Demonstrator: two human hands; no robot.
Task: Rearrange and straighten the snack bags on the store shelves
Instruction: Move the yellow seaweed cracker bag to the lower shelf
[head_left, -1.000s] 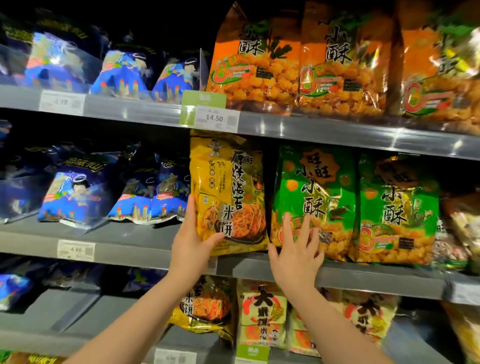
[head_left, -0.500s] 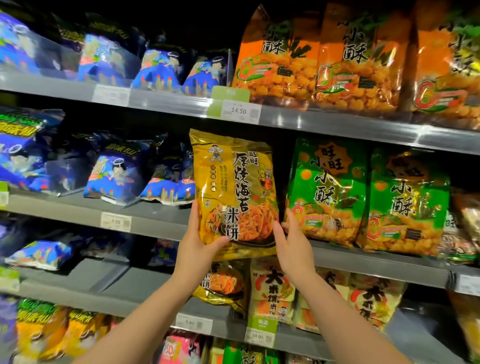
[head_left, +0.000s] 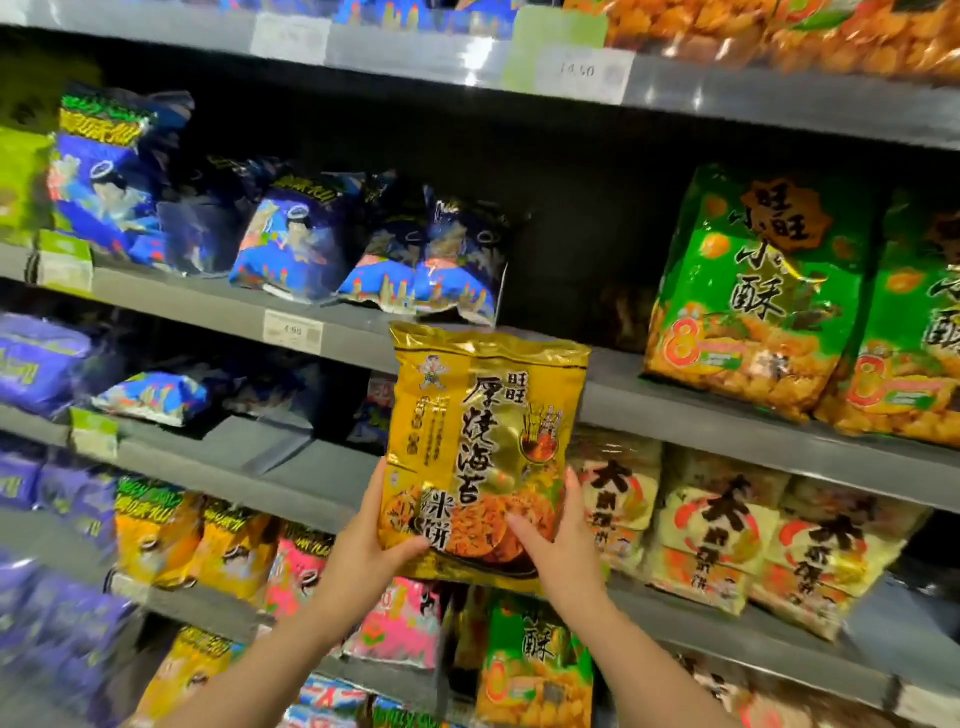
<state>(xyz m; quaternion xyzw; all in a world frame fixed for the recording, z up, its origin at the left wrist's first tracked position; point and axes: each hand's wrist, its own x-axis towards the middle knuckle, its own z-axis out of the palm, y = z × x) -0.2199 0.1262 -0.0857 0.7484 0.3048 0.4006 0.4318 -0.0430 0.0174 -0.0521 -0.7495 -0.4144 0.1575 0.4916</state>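
Both hands, left hand (head_left: 363, 551) and right hand (head_left: 558, 551), pinch a yellow bag (head_left: 483, 447) by its bottom corners; the top-heavy bag may flop over.

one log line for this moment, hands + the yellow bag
left hand: grips yellow bag lower left | right hand: grips lower right | yellow bag: upright, off shelf, in front of shelves

Gold foil snack bag (head_left: 485, 452), front panel: 旺旺 above 厚烧海苔, 米饼 lower down. Green-and-orange snack bag (head_left: 753, 291): 旺旺 in brown badge, 小小酥 below, large "8" in red ring. White price tag (head_left: 581, 70) on top shelf rail: 14.50. Small tag (head_left: 292, 328) on rail below: 4.99, blurred.
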